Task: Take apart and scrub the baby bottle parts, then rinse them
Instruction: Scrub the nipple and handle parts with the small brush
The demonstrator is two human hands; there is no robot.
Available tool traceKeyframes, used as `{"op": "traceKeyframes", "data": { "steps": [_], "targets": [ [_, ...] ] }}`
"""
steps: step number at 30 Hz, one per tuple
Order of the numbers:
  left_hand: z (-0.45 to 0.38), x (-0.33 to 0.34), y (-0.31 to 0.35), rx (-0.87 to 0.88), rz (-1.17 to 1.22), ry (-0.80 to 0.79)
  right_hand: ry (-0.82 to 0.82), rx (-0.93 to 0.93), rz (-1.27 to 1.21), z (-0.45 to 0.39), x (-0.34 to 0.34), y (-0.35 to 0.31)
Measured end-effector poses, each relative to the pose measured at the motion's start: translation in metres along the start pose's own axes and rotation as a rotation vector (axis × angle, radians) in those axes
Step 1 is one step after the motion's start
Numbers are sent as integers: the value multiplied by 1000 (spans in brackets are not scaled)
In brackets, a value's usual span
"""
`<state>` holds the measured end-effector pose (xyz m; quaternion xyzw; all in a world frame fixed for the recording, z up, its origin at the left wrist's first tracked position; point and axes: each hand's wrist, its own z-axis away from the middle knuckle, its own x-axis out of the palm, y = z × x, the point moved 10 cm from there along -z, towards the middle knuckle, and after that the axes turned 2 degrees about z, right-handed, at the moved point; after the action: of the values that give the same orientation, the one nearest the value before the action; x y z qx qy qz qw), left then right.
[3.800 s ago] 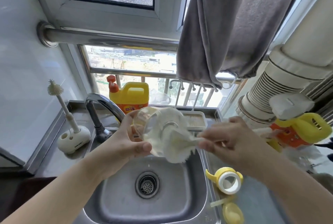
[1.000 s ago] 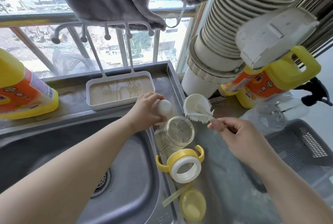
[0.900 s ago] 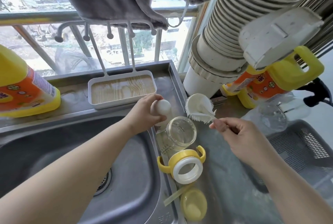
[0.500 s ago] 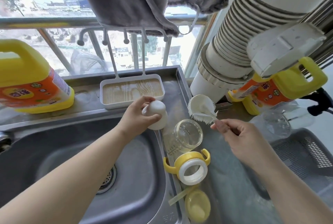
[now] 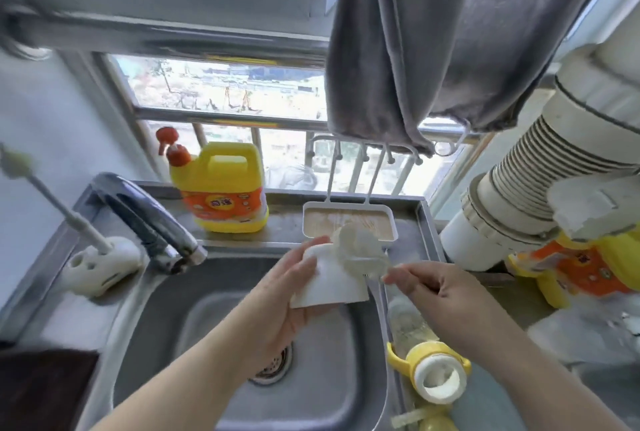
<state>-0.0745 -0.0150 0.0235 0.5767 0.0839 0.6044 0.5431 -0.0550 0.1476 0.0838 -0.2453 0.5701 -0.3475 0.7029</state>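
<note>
1. while the left hand (image 5: 277, 295) holds a white bottle cap (image 5: 330, 280) over the sink (image 5: 194, 319), its fingers curl round the cap's left side, thumb out of sight behind it.
2. the right hand (image 5: 446, 299) pinches the handle of a white bottle brush (image 5: 360, 250) between thumb and fingertips; the grip is closed tight on the handle.
3. the brush head lies against the top of the cap, touching it, bristles blurred.
4. the clear bottle body (image 5: 412, 323) lies on its side on the steel desk (image 5: 512, 302) just right of the sink rim, partly hidden under the right hand.
5. nearer the camera, the yellow handled collar (image 5: 433, 375) with its white ring sits on the desk beside the sink edge.
6. a small yellow piece (image 5: 436, 422) lies at the bottom edge of the view, cut off.
7. the drain (image 5: 273, 368) shows in the sink floor below the left wrist, and the tap (image 5: 145, 219) arches in from the left.
8. behind the sink stand a yellow detergent jug (image 5: 225, 195) with a red pump and a white soap tray (image 5: 349, 224).
9. a second brush in a white stand (image 5: 100, 264) sits at the far left.
10. a grey towel (image 5: 433, 49) hangs overhead, and another yellow jug (image 5: 585, 267) stands at the right, beside a ribbed white pipe (image 5: 540, 181).
</note>
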Motion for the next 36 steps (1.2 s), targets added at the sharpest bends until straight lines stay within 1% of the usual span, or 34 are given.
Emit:
{"op": "traceKeyframes", "data": {
  "steps": [1, 3, 5, 6, 9, 11, 12, 15, 16, 18, 19, 20, 22, 23, 24, 26, 28, 30, 32, 34, 36],
  "targets": [
    [10, -2, 8, 19, -22, -39, -3, -11, -7, 2, 4, -9],
    [29, -11, 22, 54, -168, -64, -17, -27, 11, 6, 13, -24],
    [45, -22, 33, 99, -325, -17, -34, -47, 23, 9, 21, -39],
    [52, -26, 39, 122, -362, 7, -46, -63, 21, 12, 25, -47],
    [72, -40, 54, 174, -371, 98, -135, -124, 32, 24, 38, -64],
    [84, -45, 61, 193, -409, 130, -233, -150, 107, 33, 49, -71],
    [89, -46, 63, 194, -457, 132, -245, -151, 144, 34, 50, -73],
    [98, -43, 69, 209, -589, 143, -133, -220, 151, 29, 46, -92],
    [100, -43, 72, 228, -601, 150, -127, -254, 153, 28, 49, -98],
    [104, -46, 80, 268, -641, 173, -209, -293, 181, 34, 60, -107],
    [107, -48, 83, 275, -648, 183, -241, -289, 201, 37, 61, -106],
    [109, -51, 84, 278, -631, 183, -229, -279, 211, 36, 55, -104],
    [111, -51, 84, 279, -582, 168, -132, -271, 206, 29, 42, -104],
    [111, -48, 85, 285, -570, 155, -106, -291, 164, 27, 40, -108],
    [110, -44, 86, 298, -564, 139, -115, -326, 123, 28, 45, -113],
    [109, -42, 90, 325, -570, 128, -215, -361, 110, 36, 60, -123],
    [110, -47, 92, 325, -541, 140, -286, -317, 149, 41, 62, -121],
    [110, -50, 90, 313, -467, 123, -234, -292, 172, 34, 49, -116],
    [106, -44, 87, 308, -398, 82, -137, -360, 155, 29, 42, -120],
    [103, -37, 85, 303, -336, 45, -164, -416, 74, 33, 51, -128],
    [102, -35, 83, 286, -293, 1, -249, -394, 52, 41, 56, -131]
  ]
}}
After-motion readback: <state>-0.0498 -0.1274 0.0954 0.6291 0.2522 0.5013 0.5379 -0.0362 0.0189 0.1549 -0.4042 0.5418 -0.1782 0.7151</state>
